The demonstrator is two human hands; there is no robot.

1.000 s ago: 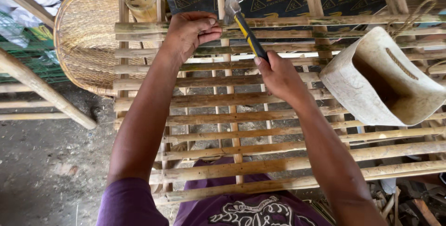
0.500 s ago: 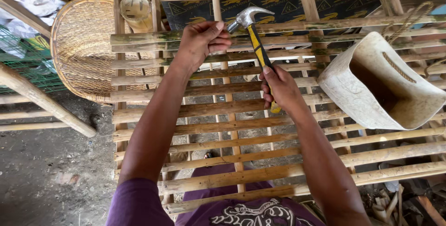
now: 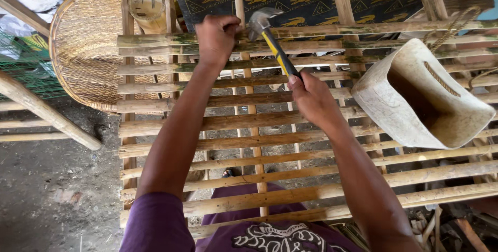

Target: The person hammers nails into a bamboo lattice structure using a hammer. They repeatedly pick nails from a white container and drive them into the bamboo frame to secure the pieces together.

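1. Your right hand (image 3: pixel 314 99) holds the hammer (image 3: pixel 272 42) by the lower end of its yellow-and-black handle; that grip is wrapped tight around the handle.
2. The hammer slants up and to the left from that hand. Its steel head sits just beside your left hand, over the upper slats of the bamboo rack (image 3: pixel 311 143).
3. Your left hand (image 3: pixel 218 37) rests on the upper slats with its fingers curled and pinched together near the hammer's head. Its grip is narrow; whether it pinches a nail or anything else is too small to tell.
4. The bamboo rack lies flat under both your arms: long horizontal slats cross thinner upright strips, and a pale top rail runs along the far edge.
5. A whitish cut-open container (image 3: pixel 420 96) sits on the slats to the right of your right hand, mouth facing up and towards you, with a cord running along its rim.
6. A round woven basket (image 3: pixel 83 50) leans at the rack's left end, well apart from your left hand.
7. A short bamboo stump (image 3: pixel 147 5), cut end showing, stands at the rack's upper left corner, just beside the basket.
8. A thick bamboo pole (image 3: pixel 46 112) slants across the ground on the left, below the basket.
9. Your purple shirt shows at the bottom edge, under the nearest slats.
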